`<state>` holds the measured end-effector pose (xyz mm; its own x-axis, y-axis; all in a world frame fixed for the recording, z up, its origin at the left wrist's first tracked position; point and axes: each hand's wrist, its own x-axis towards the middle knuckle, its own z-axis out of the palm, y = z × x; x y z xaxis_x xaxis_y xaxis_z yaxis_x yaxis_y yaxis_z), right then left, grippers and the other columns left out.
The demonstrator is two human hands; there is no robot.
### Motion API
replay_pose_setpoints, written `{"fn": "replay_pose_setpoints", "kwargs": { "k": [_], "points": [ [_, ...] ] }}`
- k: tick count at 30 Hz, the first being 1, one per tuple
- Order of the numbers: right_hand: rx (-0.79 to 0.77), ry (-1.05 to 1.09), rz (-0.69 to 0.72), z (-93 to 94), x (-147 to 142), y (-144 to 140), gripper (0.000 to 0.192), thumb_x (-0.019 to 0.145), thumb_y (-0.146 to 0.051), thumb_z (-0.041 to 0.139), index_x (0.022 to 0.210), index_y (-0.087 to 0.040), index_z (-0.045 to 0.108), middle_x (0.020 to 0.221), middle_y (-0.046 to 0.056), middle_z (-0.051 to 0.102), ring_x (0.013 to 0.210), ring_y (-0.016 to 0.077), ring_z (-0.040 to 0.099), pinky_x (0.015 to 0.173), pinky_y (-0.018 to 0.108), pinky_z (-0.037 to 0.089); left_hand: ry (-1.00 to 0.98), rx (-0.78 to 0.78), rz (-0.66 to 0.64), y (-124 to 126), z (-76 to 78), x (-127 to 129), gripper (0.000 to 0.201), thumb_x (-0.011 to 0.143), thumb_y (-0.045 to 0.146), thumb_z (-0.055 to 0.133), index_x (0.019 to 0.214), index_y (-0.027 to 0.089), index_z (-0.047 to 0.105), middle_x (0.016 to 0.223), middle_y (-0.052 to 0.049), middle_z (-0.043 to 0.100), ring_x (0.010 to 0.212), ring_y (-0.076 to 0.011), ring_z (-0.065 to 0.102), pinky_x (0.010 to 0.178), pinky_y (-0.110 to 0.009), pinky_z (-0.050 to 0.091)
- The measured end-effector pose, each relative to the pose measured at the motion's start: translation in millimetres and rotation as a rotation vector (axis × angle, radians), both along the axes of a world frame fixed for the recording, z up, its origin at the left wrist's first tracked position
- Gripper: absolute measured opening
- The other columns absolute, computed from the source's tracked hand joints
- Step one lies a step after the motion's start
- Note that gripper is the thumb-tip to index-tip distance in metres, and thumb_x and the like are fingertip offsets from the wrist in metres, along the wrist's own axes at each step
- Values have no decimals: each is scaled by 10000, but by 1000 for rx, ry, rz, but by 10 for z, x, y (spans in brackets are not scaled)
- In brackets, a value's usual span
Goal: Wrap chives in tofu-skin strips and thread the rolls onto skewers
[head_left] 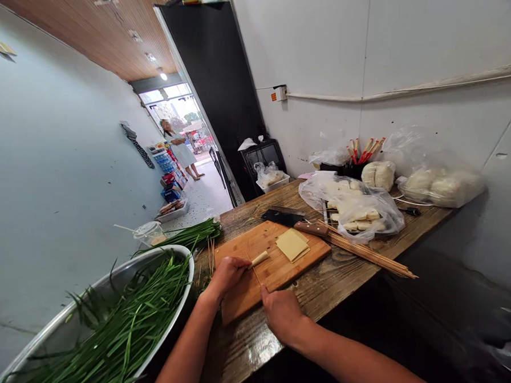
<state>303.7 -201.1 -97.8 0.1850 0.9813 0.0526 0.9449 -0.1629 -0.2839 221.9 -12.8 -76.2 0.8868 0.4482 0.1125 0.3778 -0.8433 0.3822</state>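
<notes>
Left hand (228, 274) pinches a small pale rolled tofu-skin piece (259, 258), fingers closed on its near end, over the near-left part of the rectangular wooden cutting board (250, 294). Right hand (280, 313) sits at the board's near edge, fingers curled on a thin bamboo skewer (256, 276) that runs up toward the roll; the skewer tip meets the roll, can't tell if it is in. Stack of flat pale yellow tofu-skin squares (292, 244) lies at board centre, near its far-right edge. Dark cleaver with brown wooden handle (297, 221) rests at the board's far edge. Bundle of bamboo skewers (367, 255) lies along the rough wooden table (340, 281) right of the board. Round metal basin of green chives (115, 321) sits off the table's left edge. Clear plastic bag of skewered white pieces (357, 208) is at the far side.
</notes>
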Motion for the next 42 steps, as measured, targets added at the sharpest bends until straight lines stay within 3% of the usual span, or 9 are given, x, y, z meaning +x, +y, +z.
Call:
{"fn": "replay_pose_setpoints", "kwargs": {
  "k": [6,11,16,22,29,34,38,42],
  "points": [
    [51,41,-44,-32,27,-18,420,839,-170,403,1250,-106,459,806,148,688,698,237,665,570,296,480,-58,-48,72,-68,-11,-60,273,799,231,472,960,195,690,973,-43,692,886,-184,649,818,-293,487],
    [63,141,-72,-20,92,-162,483,848,-298,421,1297,-121,401,853,132,688,775,236,655,646,299,464,-158,-6,173,-129,-129,-144,278,804,289,504,1008,198,670,1024,-51,679,930,-192,629,854,-315,470],
    [52,175,-40,-42,134,-260,485,829,-272,436,1295,-140,400,875,126,684,790,225,648,654,280,442,-173,99,165,-168,-221,-103,250,785,249,544,994,205,674,1011,-59,681,944,-193,607,880,-320,441],
    [103,108,33,4,122,-221,461,821,-161,407,1280,-140,435,808,100,697,729,206,660,603,252,439,-175,236,156,-216,-196,-31,239,827,237,473,932,195,683,921,-61,686,860,-176,600,806,-284,454],
    [127,-109,156,101,-1,237,474,827,-139,429,1300,-131,388,788,118,689,697,217,664,570,281,472,-206,423,257,178,-120,-216,256,805,210,462,929,198,685,937,-68,685,896,-205,593,826,-312,456],
    [113,-155,210,138,-133,692,394,814,-116,450,1207,-128,429,799,121,681,754,216,664,602,290,489,-225,372,434,462,-201,-336,273,729,156,476,883,183,700,933,-77,701,886,-228,629,835,-347,475],
    [130,-124,225,185,-219,919,314,849,-101,363,1139,-131,481,836,121,685,758,223,667,587,289,496,-362,364,512,443,-269,-380,283,723,156,462,873,181,700,958,-64,698,936,-220,622,868,-361,474],
    [101,-144,167,194,-241,947,334,856,-70,330,1137,-118,504,838,134,688,761,222,669,579,283,500,-388,322,526,305,-220,-408,319,716,119,440,889,190,698,1021,-53,679,975,-210,607,888,-359,465]
  ]
}}
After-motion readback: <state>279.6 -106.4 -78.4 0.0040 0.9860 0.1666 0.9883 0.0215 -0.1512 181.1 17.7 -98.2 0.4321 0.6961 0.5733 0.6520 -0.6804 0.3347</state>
